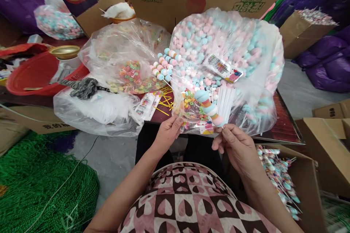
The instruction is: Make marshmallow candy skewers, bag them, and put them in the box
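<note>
The right hand [236, 145] pinches the bottom of a skewer [210, 108] threaded with pastel marshmallows, grip clamped on the stick just under the lowest pink piece. It is held upright and close to the body, which keeps the soft pieces off the tabletop [284, 127] and in plain sight. The left hand [168, 131] reaches to the near edge of a small bag of ring sweets [191, 111], fingertips touching the plastic; whether that grip has closed on anything I cannot tell. That bag lies right at the front edge, within easy reach of both hands.

Behind it a big clear bag of marshmallows [232, 40] slumps open toward the person, so its contents are close by. A bundle of white sticks [225, 103] stands just beside the skewer. To the left, another bag of rings [131, 74] lies open, with several filled skewers [165, 67] propped against it, their sticks pointing down toward the yellow ties [165, 102] scattered on the dark surface. A box [281, 178] at the person's right knee holds wrapped skewers, low and near the right hand. A red basin [35, 74] sits well off to the left.
</note>
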Tool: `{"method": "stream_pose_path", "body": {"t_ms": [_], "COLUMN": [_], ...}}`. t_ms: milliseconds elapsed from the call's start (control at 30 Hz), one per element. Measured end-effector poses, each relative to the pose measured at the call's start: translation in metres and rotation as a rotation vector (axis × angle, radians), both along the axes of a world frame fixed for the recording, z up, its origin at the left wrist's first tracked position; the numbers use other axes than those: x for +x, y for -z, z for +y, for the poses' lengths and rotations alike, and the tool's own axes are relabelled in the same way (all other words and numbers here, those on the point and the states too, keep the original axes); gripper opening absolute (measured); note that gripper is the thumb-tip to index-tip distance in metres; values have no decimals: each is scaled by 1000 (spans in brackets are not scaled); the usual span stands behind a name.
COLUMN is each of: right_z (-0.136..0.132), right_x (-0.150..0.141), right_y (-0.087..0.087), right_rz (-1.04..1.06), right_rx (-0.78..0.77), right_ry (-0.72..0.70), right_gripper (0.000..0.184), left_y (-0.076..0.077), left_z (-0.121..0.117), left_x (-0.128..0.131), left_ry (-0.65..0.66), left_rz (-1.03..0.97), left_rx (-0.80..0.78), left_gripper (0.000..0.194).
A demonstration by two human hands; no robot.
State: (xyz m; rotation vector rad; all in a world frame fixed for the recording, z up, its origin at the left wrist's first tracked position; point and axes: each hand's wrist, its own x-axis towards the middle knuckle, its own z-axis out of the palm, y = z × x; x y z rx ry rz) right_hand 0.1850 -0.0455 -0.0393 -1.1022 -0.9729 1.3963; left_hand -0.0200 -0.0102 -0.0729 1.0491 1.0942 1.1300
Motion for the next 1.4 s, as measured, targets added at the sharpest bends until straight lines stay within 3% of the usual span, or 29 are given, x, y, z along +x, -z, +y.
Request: {"method": "stream_pose_path", "body": {"t_ms": [167, 400, 567, 667, 833, 933, 1100, 1233, 1400], "right_z": [0, 0, -5, -8, -7, -3, 3, -4, -16], "right_x": [6, 1, -13, -20, -20, -15, 7, 23, 30], "right_y": [0, 6, 10, 12, 16, 17, 7, 1, 6], "right_rz": [31, 19, 6, -102, -236, -247, -107, -112, -208], "right_rx": [34, -6, -103, -103, -27, 6, 96, 124, 119], "right_ry": [98, 26, -178, -282, -143, -78, 81, -2, -26], "right_gripper": [19, 24, 31, 34, 33, 29, 19, 18, 18], "left_y": [-3, 3, 4, 3, -1, 0, -5, -12, -13], "left_z": [1, -2, -6, -9, -16, -13, 3, 7, 4], "left_x": [0, -2, 2, 6, 10, 10, -1, -8, -6], "left_ry": [-40, 15, 111, 99, 56, -9, -240, -181, -162], "left_rz": [-6, 93, 253, 322, 379, 237, -296, -509, -526], "left_rx": [5, 13, 103, 152, 155, 40, -192, -234, -232], "left_gripper": [49, 49, 46, 49, 45, 47, 47, 50, 49]}}
